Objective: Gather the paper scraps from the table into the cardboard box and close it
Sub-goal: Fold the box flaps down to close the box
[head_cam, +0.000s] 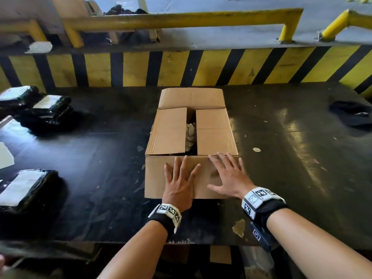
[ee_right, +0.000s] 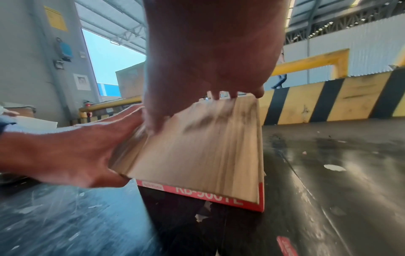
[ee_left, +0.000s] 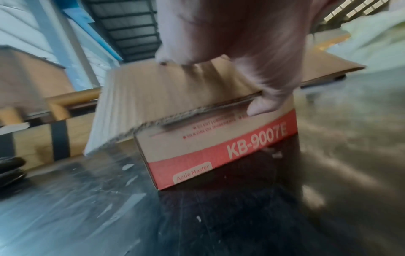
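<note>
A brown cardboard box (head_cam: pixel 213 133) with a red band (ee_left: pixel 219 147) stands mid-table. Its two side flaps are folded in, and crumpled paper scraps (head_cam: pixel 190 131) show in the gap between them. The far flap (head_cam: pixel 191 97) stands open. The near flap (ee_right: pixel 197 155) slopes out toward me. My left hand (head_cam: pixel 180 182) lies on it with straight spread fingers, its thumb (ee_left: pixel 260 105) hooked under the flap's edge. My right hand (head_cam: pixel 229 176) rests flat on the same flap, fingers spread and reaching the fold line.
Small paper bits (head_cam: pixel 256 150) (head_cam: pixel 239 228) lie on the dark table (head_cam: pixel 291 168) right of the box. Black wrapped parcels (head_cam: pixel 46 115) (head_cam: pixel 26 188) sit at the left and a black cap (head_cam: pixel 352 115) at the far right. A yellow-and-black barrier (head_cam: pixel 181 67) runs behind.
</note>
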`<state>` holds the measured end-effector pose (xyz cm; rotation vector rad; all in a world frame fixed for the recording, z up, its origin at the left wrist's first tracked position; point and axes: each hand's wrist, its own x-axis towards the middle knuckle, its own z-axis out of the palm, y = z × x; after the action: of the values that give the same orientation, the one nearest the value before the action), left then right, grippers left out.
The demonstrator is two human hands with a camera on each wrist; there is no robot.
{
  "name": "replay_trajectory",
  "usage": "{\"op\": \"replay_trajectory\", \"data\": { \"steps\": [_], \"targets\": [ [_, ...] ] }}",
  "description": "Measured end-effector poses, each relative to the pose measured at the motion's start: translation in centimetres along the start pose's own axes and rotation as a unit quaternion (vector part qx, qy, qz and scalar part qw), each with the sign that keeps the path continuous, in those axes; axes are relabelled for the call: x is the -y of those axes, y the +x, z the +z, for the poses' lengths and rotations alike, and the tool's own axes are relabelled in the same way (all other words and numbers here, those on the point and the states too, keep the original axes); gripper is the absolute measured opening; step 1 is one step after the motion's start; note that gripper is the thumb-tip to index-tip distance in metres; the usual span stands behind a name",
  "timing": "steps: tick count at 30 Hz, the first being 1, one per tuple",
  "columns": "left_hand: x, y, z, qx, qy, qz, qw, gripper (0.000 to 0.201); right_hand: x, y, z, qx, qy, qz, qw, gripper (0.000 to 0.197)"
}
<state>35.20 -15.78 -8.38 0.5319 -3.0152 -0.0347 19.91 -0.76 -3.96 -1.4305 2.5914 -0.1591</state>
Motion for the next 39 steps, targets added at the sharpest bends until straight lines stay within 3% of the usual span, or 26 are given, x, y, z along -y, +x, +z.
{"op": "replay_trajectory", "data": {
  "steps": [3,5,10,13,15,19,22,26,28,35,39],
  "targets": [
    [0.9,-1.0,-2.7,0.024,-0.043,0.024,0.998,0.109,1.1,-1.0,-0.7,0.052,-0.023,-0.077,0.995,0.117],
    [1.4,-1.0,-5.2,0.039,-0.081,0.018,0.996,0.1,2.4,-1.4,-1.6,0.052,-0.028,-0.102,0.993,0.111],
    [2.4,1.9,-12.6,0.029,-0.149,-0.054,0.987,0.05,5.2,0.0,-7.9,0.029,-0.002,-0.091,0.995,0.064],
    [3.3,4.3,-16.2,-0.066,-0.152,-0.098,0.981,0.038,5.8,1.4,-12.0,-0.033,-0.013,-0.067,0.997,0.033],
    [3.9,6.1,-17.7,-0.117,-0.13,-0.117,0.978,0.038,5.4,2.5,-13.9,-0.092,-0.028,-0.052,0.994,0.026],
    [5.5,9.6,-18.9,-0.114,-0.108,-0.148,0.977,0.037,4.1,5.5,-14.6,-0.145,-0.067,-0.01,0.987,0.033],
    [6.7,11.9,-18.7,-0.082,-0.096,-0.16,0.979,0.035,3.2,7.5,-13.3,-0.138,-0.102,0.008,0.985,0.054],
    [9.6,15.4,-17.0,-0.019,-0.102,-0.173,0.98,0.036,1.9,10.2,-11.3,-0.061,-0.078,0.031,0.995,0.103],
    [11.4,17.3,-16.0,0.025,-0.108,-0.178,0.978,0.045,1.3,11.6,-10.4,-0.015,-0.068,0.048,0.996,0.117],
    [16.6,24.3,-12.7,0.115,-0.17,-0.246,0.947,0.075,-2.1,15.2,-7.0,0.182,0.058,0.134,0.972,0.132],
    [18.7,27.4,-11.2,0.15,-0.212,-0.279,0.925,0.078,-3.8,16.4,-6.1,0.21,0.082,0.125,0.966,0.135]
  ]
}}
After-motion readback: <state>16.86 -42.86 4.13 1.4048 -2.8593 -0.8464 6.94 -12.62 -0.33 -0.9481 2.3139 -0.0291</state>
